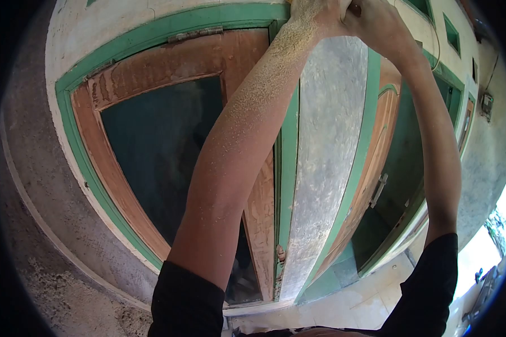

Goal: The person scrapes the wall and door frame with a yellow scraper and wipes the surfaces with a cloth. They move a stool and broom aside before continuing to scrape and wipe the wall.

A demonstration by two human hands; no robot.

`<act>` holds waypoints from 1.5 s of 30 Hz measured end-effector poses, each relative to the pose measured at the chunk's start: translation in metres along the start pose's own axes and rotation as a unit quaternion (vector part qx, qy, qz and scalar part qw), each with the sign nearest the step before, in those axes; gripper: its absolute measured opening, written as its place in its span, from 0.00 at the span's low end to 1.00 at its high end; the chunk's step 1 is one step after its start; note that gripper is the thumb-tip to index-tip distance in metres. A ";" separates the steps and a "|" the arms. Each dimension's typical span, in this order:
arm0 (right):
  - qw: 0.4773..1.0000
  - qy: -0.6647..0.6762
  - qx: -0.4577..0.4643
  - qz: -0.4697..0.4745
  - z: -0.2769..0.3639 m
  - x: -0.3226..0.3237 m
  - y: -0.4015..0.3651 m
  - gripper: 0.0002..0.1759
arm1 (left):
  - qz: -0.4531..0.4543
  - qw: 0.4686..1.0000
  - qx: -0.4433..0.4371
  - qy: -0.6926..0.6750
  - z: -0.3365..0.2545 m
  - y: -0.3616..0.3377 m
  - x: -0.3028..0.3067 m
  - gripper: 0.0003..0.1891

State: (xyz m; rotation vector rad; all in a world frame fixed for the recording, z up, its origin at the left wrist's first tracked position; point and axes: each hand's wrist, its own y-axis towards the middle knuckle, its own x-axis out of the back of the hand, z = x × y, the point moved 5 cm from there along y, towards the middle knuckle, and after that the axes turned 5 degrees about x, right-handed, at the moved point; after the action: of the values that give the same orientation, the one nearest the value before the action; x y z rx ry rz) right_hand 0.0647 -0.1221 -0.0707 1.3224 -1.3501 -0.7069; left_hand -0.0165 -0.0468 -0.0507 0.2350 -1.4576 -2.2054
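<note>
Both of my arms reach up to the top edge, where the hands meet in front of the green frame above the wall panel. My left hand is cut off by the edge and its fingers are hidden; pale yellowish dust like sawdust coats its wrist and forearm. Close against it, my right hand has curled fingers, with a small dark gap between the hands. Whatever they hold lies out of view. Below and left stands a brown wooden window sash with dark glass, set in a green frame.
A grey-white wall panel separates the window from a wooden door with a metal handle, standing open. Pale floor tiles lie below. A rough concrete ledge runs at lower left. A meter-like box hangs on the right wall.
</note>
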 end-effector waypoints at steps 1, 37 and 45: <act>1.000 -0.006 -0.002 -0.001 0.000 0.000 -0.002 0.13 | -0.024 0.999 -0.024 0.001 -0.001 -0.001 0.001 0.20; 0.994 -0.111 0.003 0.011 0.018 0.018 0.007 0.12 | -0.060 0.995 0.035 -0.068 -0.002 0.004 0.011 0.33; 0.986 -0.146 0.017 -0.085 0.038 0.021 0.001 0.12 | -0.097 0.994 0.017 -0.040 -0.015 -0.006 0.029 0.29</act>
State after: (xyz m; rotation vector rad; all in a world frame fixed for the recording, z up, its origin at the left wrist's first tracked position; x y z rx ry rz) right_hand 0.0323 -0.1515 -0.0734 1.4120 -1.4961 -1.0292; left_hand -0.0378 -0.0715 -0.0594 0.3158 -1.5744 -2.3704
